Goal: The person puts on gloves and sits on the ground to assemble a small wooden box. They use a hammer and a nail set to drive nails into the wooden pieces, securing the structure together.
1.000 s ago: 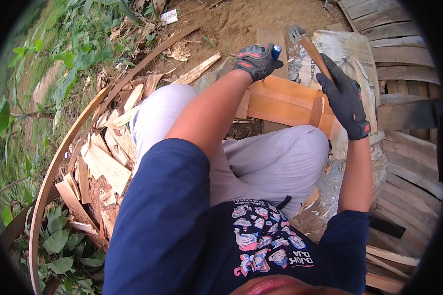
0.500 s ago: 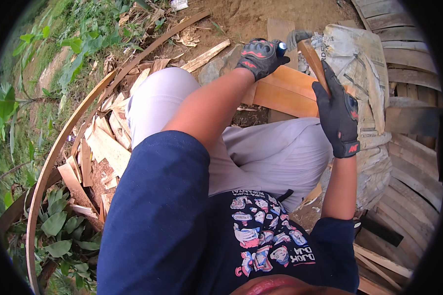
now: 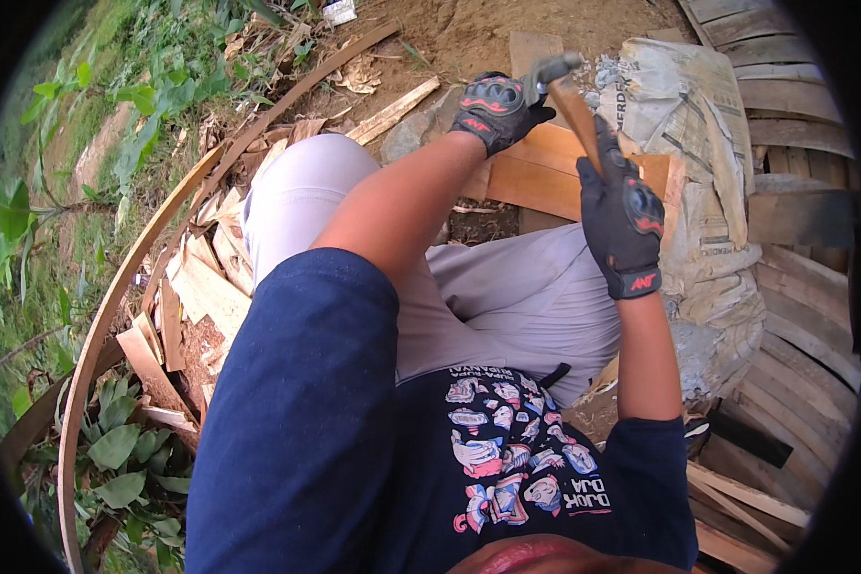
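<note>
My right hand [image 3: 627, 215], in a black glove with red trim, is closed round the wooden handle of a hammer [image 3: 572, 110]. The hammer's grey metal head is right over my left hand [image 3: 493, 107], at its thumb side. That hand, gloved alike, is closed on a short tool whose rounded end showed earlier; the hammer head now covers it, and its lower part is hidden. Beneath both hands lie smooth orange-brown wooden boards [image 3: 538, 182]. My legs are folded on either side below them.
Wood offcuts and chips [image 3: 206, 297] are heaped at left, beside a long curved wooden strip [image 3: 115, 258]. A worn whitish sack [image 3: 703, 182] lies at right, before weathered planks [image 3: 799, 124]. A grey stone [image 3: 416, 134] sits past my left knee; green plants [image 3: 115, 459] grow farther left.
My right hand has swung the hammer leftward, bringing its head from beside the sack onto the end of the tool in my left hand. The left hand has barely shifted.
</note>
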Tool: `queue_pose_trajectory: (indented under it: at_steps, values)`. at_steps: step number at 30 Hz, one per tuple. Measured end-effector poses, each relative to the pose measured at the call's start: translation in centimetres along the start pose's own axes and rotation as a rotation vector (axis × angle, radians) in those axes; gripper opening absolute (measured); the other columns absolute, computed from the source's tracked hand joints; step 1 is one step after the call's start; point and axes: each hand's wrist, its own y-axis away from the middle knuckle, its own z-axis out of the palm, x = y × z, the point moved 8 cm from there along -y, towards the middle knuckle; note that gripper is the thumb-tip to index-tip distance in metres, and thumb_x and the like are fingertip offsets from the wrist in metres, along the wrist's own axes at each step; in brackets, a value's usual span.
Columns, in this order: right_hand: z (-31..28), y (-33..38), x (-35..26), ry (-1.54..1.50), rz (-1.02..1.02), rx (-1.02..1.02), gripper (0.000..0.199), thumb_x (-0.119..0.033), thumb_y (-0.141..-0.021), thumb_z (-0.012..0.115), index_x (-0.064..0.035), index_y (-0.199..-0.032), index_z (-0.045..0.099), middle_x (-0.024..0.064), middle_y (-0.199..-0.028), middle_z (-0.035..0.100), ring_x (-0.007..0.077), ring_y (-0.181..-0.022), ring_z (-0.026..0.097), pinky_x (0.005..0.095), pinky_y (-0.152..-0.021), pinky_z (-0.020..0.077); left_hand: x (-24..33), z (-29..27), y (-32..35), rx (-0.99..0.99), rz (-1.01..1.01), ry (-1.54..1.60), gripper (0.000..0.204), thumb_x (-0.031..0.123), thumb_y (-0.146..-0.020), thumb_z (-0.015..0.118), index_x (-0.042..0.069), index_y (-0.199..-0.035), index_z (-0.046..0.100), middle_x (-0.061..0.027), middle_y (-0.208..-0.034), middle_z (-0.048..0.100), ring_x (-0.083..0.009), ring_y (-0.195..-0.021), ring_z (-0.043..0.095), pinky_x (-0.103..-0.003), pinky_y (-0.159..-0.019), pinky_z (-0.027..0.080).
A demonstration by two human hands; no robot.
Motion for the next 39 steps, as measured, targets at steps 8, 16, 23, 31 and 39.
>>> queue_pose_trajectory:
  at_steps: [8,16,23,31,39]
  values:
    - [-0.9,0.9,-1.9,-0.051,-0.027,0.081,0.056,-0.028,-0.105,0.067,-0.0146,-0.159,0.054,0.0259,-0.116,0.076,0.0430,-0.098,0.076,0.0499,-0.083,0.0599,-1.0,0.4,0.2,-0.009,0.013,0.016,0.045,0.057,-0.098,0.069,0.017,-0.118,0.077,-0.0167,-0.102,0.079,-0.0385,-0.098,0.075,-0.051,-0.089,0.058]
    - [-1.0,0.9,2.9,-0.082,0.135,0.111,0.056,-0.037,-0.108,0.061,-0.0163,-0.159,0.054,0.0223,-0.116,0.075,0.0409,-0.097,0.076,0.0485,-0.083,0.0599,-0.4,-0.9,-0.6,-0.001,-0.144,0.048,0.052,0.060,-0.094,0.071,0.015,-0.119,0.076,-0.0191,-0.115,0.078,-0.0399,-0.113,0.073,-0.051,-0.099,0.055]
    - [1.4,1.1,12.1,0.007,0.305,0.093,0.058,-0.040,-0.107,0.060,-0.0144,-0.159,0.053,0.0223,-0.123,0.075,0.0409,-0.105,0.075,0.0508,-0.089,0.0596,-1.4,-4.2,-3.8,0.252,-0.240,0.234,0.053,0.053,-0.091,0.078,0.012,-0.124,0.072,-0.0115,-0.116,0.080,-0.0329,-0.112,0.075,-0.045,-0.099,0.055]
    - [8.0,1.8,12.5,0.325,0.304,-0.244,0.050,-0.031,-0.105,0.058,-0.0190,-0.154,0.058,0.0161,-0.110,0.077,0.0357,-0.094,0.078,0.0501,-0.082,0.0614,-0.4,-2.3,-4.6,0.178,-0.207,0.148,0.058,0.049,-0.091,0.077,0.009,-0.133,0.068,-0.0115,-0.118,0.080,-0.0321,-0.118,0.074,-0.044,-0.102,0.055]
    - [9.5,2.2,12.6,0.390,0.211,-0.181,0.042,-0.025,-0.103,0.057,-0.0201,-0.143,0.067,0.0116,-0.101,0.077,0.0314,-0.088,0.078,0.0466,-0.077,0.0610,-0.8,-0.3,-6.0,0.060,-0.130,0.199,0.057,0.036,-0.091,0.077,0.008,-0.139,0.064,-0.0102,-0.114,0.081,-0.0288,-0.112,0.077,-0.041,-0.101,0.056]
